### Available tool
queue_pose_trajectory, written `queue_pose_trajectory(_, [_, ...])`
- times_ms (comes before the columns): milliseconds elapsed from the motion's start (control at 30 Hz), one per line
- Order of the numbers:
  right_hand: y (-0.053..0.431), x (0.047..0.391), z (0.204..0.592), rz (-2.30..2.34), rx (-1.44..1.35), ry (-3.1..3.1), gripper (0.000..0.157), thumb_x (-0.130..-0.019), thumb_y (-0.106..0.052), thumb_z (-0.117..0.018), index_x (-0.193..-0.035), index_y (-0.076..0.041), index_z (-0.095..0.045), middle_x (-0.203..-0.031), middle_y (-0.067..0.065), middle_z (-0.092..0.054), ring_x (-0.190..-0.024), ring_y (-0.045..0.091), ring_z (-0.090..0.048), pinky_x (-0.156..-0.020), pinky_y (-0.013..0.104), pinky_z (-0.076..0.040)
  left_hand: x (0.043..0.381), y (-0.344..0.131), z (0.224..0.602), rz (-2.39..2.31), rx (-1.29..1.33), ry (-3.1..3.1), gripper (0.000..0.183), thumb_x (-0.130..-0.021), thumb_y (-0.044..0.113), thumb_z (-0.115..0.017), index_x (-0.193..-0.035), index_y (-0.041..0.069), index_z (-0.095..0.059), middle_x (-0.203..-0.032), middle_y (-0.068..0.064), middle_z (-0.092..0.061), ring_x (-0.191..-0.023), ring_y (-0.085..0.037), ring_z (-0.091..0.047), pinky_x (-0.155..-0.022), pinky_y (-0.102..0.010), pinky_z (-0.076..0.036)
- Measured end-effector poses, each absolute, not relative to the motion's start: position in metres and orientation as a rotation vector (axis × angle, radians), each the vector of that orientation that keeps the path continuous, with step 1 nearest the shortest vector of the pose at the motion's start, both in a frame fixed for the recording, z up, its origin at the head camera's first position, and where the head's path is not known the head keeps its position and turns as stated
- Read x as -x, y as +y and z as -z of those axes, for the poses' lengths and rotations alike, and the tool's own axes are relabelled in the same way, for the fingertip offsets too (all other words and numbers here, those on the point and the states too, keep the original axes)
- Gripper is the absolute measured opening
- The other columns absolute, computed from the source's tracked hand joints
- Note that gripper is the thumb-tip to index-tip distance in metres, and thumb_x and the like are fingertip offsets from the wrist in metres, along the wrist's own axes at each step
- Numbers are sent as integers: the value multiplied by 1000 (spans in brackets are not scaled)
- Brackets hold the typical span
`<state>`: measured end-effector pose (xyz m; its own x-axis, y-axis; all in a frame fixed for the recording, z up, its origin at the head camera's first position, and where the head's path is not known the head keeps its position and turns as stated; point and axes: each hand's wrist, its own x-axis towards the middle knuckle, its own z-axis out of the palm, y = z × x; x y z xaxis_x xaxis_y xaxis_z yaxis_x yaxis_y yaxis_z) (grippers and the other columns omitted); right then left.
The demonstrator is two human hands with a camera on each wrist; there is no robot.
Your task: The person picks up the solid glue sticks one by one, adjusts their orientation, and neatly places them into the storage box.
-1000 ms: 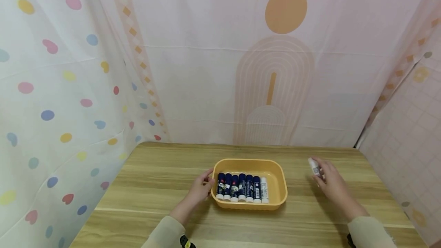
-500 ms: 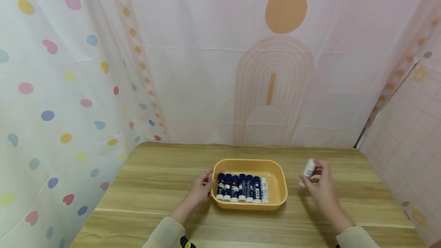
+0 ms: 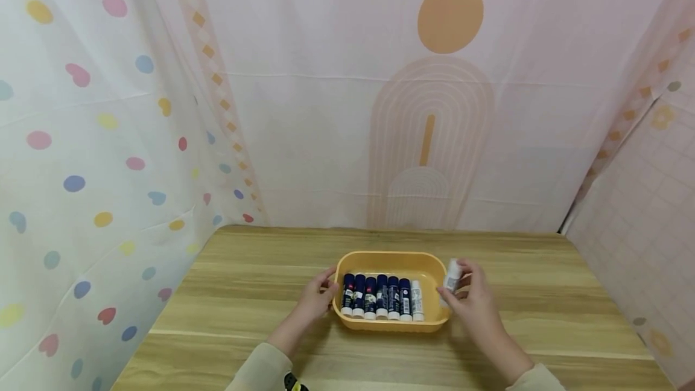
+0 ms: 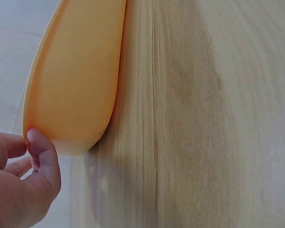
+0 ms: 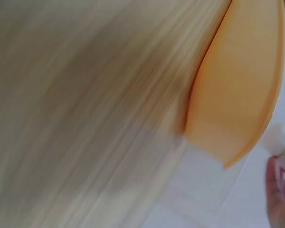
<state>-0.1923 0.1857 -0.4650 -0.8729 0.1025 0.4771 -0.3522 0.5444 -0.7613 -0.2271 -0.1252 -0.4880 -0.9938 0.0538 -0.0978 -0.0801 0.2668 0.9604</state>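
A yellow plastic tray (image 3: 393, 263) sits on the table. My left hand (image 3: 311, 300) pinches its left rim between thumb and fingers; the left wrist view shows that hand (image 4: 26, 185) at the corner of the tray wall (image 4: 78, 71). Inside lie several dark blue glue sticks (image 3: 382, 295) in a row, with a white glue stick (image 3: 416, 300) at the row's right end. My right hand (image 3: 480, 312) holds another white glue stick (image 3: 452, 276), tilted, over the tray's right rim. Only part of the right hand (image 5: 279, 194) shows at the right wrist view's edge.
The wooden table (image 3: 244, 294) reaches back to a patterned curtain (image 3: 315, 137). More cloth hangs at the left (image 3: 108, 186) and at the right (image 3: 646, 198). Bare tray floor (image 3: 432, 300) lies to the right of the row.
My right hand has moved left with the white glue stick, from the table's right side to the tray's right rim. The stick has turned more upright. The left hand and tray stay put.
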Motion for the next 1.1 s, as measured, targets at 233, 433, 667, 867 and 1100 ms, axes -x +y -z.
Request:
queue_pose_trajectory(233, [170, 195, 464, -1118, -174, -2610, 63, -74, -6, -79, -126, 1, -43, -99, 12, -54, -80, 18, -54, -63, 21, -51, 228, -123, 490, -1841, 20, 2421, 44, -97, 3, -48, -140, 2, -43, -96, -11, -48, -68, -15, -47, -54, -25, -46])
queue_pose_trajectory(433, [160, 203, 455, -968, -164, -2760, 69, -75, -7, -78, -133, 1, -41, -117, 20, -54, -91, 27, -60, -73, 36, -56, 228, -124, 488, -1818, 37, 2420, 44, -97, 4, -47, -141, 4, -41, -99, -12, -48, -71, -16, -48, -54, -25, -46])
queue_pose_trajectory(667, [145, 219, 438, -806, -115, -3102, 59, -81, -3, -70, -130, 10, -40, -119, 27, -54, -94, 32, -60, -76, 41, -55, 229, -127, 486, -1796, 40, 2445, 44, -98, 5, -47, -142, 4, -41, -99, -13, -49, -72, -17, -49, -55, -28, -48])
queue_pose_trajectory(867, [132, 229, 434, -673, -79, -3256, 26, -83, 9, -55, -109, 10, -49, -96, 18, -53, -71, 24, -52, -58, 32, -50, 229, -128, 487, -1797, 27, 2448, 45, -98, 5, -48, -142, 3, -41, -99, -13, -49, -71, -17, -50, -56, -29, -49])
queue_pose_trajectory(1100, [125, 226, 437, -585, -157, -3223, 14, -79, 12, -51, -76, 0, -54, -76, 11, -51, -62, 22, -49, -50, 31, -44, 229, -128, 488, -1811, 35, 2444, 44, -97, 3, -47, -141, 3, -42, -97, -12, -49, -72, -16, -49, -56, -28, -49])
